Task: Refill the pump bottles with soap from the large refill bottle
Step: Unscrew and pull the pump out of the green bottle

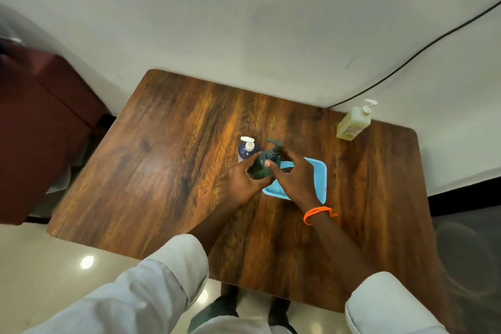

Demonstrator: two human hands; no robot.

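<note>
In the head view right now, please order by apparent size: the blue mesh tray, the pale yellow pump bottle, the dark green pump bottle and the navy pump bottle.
1. Blue mesh tray, though hands cover part.
2. Pale yellow pump bottle.
3. Dark green pump bottle and navy pump bottle: unsure, both partly hidden by hands.

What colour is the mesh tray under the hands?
Light blue plastic mesh tray, seen in the head view.

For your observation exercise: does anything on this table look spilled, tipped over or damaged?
Nothing stands out. The yellow bottle and navy bottle stand upright; both hands grip the green bottle; no spill shows.
</note>
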